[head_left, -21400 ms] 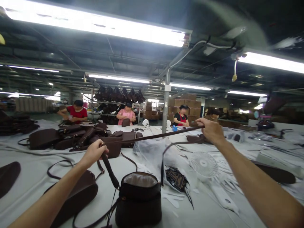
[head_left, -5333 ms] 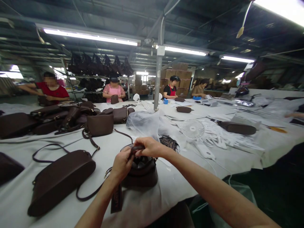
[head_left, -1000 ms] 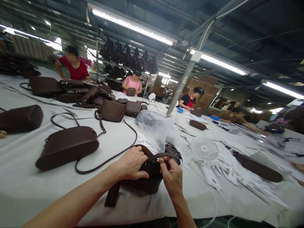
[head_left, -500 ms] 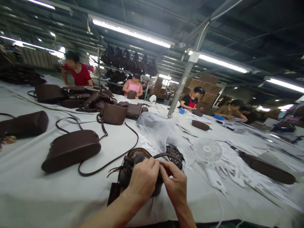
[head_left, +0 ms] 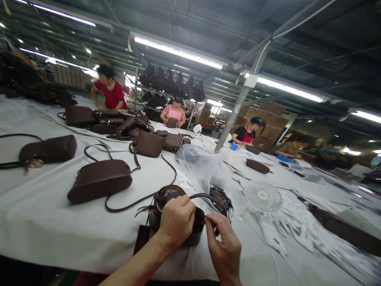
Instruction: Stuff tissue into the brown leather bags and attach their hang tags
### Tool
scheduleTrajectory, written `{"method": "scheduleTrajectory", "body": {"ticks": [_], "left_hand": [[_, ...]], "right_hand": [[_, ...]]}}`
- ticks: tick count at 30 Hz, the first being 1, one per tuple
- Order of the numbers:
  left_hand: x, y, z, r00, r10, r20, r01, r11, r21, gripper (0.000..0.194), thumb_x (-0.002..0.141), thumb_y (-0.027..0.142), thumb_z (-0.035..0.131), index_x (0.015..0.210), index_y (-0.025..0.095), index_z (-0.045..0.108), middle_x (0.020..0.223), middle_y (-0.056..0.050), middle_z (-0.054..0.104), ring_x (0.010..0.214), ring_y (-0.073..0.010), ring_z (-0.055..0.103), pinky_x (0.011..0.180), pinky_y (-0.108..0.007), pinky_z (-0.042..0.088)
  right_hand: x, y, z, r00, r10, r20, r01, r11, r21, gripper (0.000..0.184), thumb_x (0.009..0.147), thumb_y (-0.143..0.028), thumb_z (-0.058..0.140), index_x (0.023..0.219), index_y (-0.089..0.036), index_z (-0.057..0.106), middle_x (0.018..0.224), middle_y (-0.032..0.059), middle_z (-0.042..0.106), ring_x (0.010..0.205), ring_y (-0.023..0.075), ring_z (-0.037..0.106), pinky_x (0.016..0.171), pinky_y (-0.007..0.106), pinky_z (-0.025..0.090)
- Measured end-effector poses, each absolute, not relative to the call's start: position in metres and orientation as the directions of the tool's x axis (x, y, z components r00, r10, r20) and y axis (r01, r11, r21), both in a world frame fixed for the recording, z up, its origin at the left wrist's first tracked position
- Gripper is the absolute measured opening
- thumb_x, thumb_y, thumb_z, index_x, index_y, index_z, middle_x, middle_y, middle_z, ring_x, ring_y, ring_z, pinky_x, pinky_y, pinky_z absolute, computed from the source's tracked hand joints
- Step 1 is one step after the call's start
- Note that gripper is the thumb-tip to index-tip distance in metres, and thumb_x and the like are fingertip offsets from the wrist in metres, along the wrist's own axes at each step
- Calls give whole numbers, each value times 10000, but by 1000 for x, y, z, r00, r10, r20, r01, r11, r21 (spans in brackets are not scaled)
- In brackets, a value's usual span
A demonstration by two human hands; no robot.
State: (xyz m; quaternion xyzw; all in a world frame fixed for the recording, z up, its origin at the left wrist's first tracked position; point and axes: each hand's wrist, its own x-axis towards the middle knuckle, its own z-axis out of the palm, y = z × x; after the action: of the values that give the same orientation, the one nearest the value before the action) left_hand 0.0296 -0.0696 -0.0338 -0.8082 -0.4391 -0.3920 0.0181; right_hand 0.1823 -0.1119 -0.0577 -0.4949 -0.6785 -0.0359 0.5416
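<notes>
A dark brown handbag (head_left: 196, 233) stands on the cloth-covered table in front of me, its top open. My left hand (head_left: 177, 219) is closed over the upper edge of the bag, and its fingertips are partly hidden. Just to the right, my right hand (head_left: 224, 243) pinches thumb against forefinger at the bag's side; what lies between them is too small to make out. A dark hang tag (head_left: 142, 238) lies at the bag's left. The bag's strap (head_left: 205, 195) arches away behind my hands, towards a bundle of black printed tags (head_left: 220, 198).
A white fan (head_left: 263, 196) with a cable lies to the right, near white strips (head_left: 297, 226). Crumpled clear plastic (head_left: 196, 163) sits behind the bag. Brown bags (head_left: 99, 180) lie to the left, with a pile (head_left: 119, 123) farther back. A metal post (head_left: 235, 115) rises mid-table. Several co-workers sit or stand beyond.
My right hand has moved right and slightly down, away from my left hand, still pinching. My left hand stays on the bag. The view has shifted, so the background sits farther right.
</notes>
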Motion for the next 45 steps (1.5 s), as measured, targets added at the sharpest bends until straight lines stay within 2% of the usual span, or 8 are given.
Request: {"method": "scheduleTrajectory", "body": {"ticks": [2,5,8,12,17,25,34,45], "left_hand": [[23,-69,-31,286,689,666,714,-617,331,174,880,159,479,758,202,596,783,-42,629,725,-183,551,647,-322,370],[14,-68,-27,258,691,675,696,-617,366,184,894,177,480,764,204,607,784,-36,634,719,-176,553,654,-318,371],[11,-68,-29,275,673,687,673,-645,362,191,903,178,474,774,202,612,786,-33,633,725,-173,559,662,-313,384],[15,-67,-37,398,580,711,627,-737,250,168,847,126,500,714,187,583,742,-35,619,696,-175,557,644,-308,404],[22,-63,-39,395,577,715,648,-727,229,127,798,110,534,702,186,567,734,-33,616,705,-182,564,661,-309,423],[21,-63,-40,181,640,746,736,-591,329,98,701,117,571,644,195,556,720,-36,620,721,-206,552,651,-344,381],[-2,-56,-25,112,654,748,758,-543,361,148,733,129,550,613,204,506,677,-24,571,695,-190,502,640,-330,341],[-45,-57,2,-7,731,682,603,-542,586,238,784,158,518,582,204,400,658,2,470,707,-167,457,652,-295,339]], "right_hand": [[186,-114,-64,192,589,785,749,429,-505,83,862,-287,620,893,-213,644,845,66,673,770,191,636,678,294,535],[188,-113,-79,396,599,696,682,315,-660,426,836,-393,647,1186,-170,551,1085,137,658,950,253,646,778,365,547],[180,-108,-91,274,794,542,598,301,-743,518,923,-398,499,1373,-150,438,1318,167,574,1188,288,573,930,429,517],[168,-98,-90,59,825,562,672,383,-634,513,939,-273,431,1436,-151,402,1439,135,478,1332,273,443,1076,457,411],[173,-83,-77,-183,789,586,678,533,-506,441,930,-193,408,1363,-180,492,1323,104,591,1220,216,556,1002,365,487],[165,-86,-80,-88,761,643,733,486,-476,271,945,-185,376,1081,-202,610,936,53,689,864,182,657,760,306,540],[180,-84,-60,-208,731,650,791,517,-328,255,964,-201,388,1100,-189,604,986,92,704,908,208,676,798,334,551],[223,-69,-23,-268,727,632,792,540,-285,243,922,-216,439,1086,-199,617,973,78,715,871,214,688,790,318,553]]}}
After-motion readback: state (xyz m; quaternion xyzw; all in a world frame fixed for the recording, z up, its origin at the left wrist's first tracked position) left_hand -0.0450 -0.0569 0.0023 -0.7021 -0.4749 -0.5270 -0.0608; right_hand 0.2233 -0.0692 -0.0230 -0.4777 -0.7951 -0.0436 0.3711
